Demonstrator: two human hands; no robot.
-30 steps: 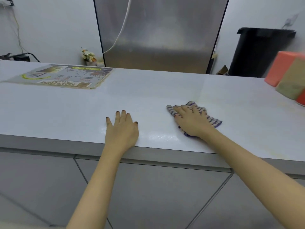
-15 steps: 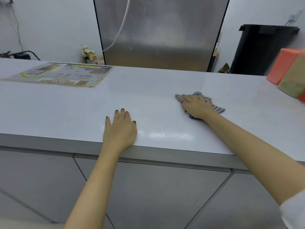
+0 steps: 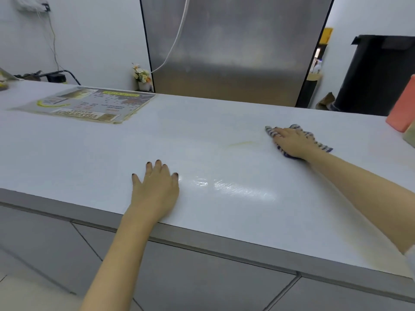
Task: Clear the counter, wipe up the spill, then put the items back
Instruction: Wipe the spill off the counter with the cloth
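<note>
The spill (image 3: 241,144) was a thin yellowish streak on the white worktop (image 3: 89,153), just at nine o'clock of the striped cloth (image 3: 323,146), near it but not yet under it. The right hand (image 3: 292,143) lay flat on that cloth, its fingers (image 3: 277,132) spread and pressing down rather than curled around anything. The left hand (image 3: 155,187) rested open and empty at the near edge, palm down, with a wet sheen (image 3: 233,187) at its three o'clock. I judged the risk to be a smear: a damp cloth dragged across could spread the streak or leave more wet film. At eleven o'clock lay one laminated sheet (image 3: 89,104); at three o'clock stood an orange block (image 3: 402,108). I counted one cloth, one streak, two hands.
</note>
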